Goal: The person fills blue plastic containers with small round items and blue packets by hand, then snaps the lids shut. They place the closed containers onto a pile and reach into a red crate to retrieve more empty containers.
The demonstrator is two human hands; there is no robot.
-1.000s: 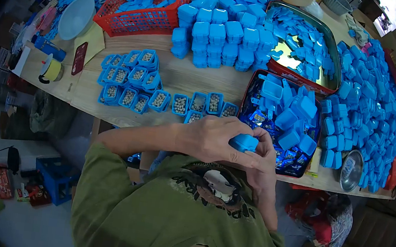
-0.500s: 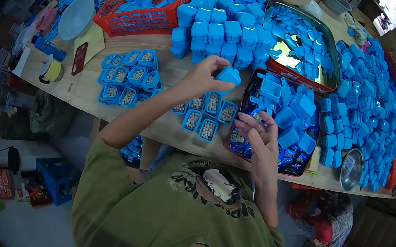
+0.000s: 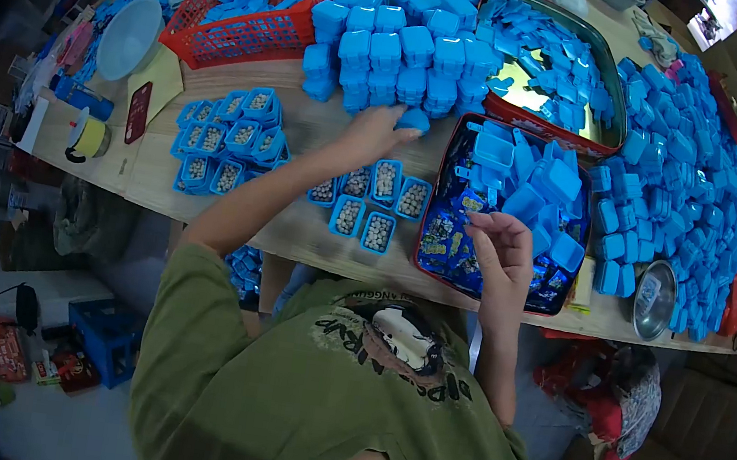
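Observation:
My left hand (image 3: pixel 369 140) is closed on a small blue plastic box (image 3: pixel 414 121), close to the front of stacked closed blue boxes (image 3: pixel 401 51). In front of that wrist stand open blue boxes (image 3: pixel 377 231) filled with small pale round pieces. My right hand (image 3: pixel 505 253) hovers over a dark tray with a red rim (image 3: pixel 421 263), its fingers curled and thumb close to the index fingertip. Whatever may be between them is too small to make out. Shiny blue printed packets (image 3: pixel 452 232) and empty blue boxes with lids (image 3: pixel 526 200) lie in that tray.
More filled boxes (image 3: pixel 230 139) are grouped at the left. A red basket (image 3: pixel 244 41) and a tin of flat blue pieces (image 3: pixel 618 137) stand behind. Blue boxes (image 3: pixel 671 195) are heaped at the right beside a metal bowl (image 3: pixel 654 300). A yellow cup (image 3: pixel 92 138) sits far left.
My left hand has moved the blue box away from me, down toward the stacked boxes. My right hand's fingers, spread before, have curled in over the packets. The view has shifted slightly.

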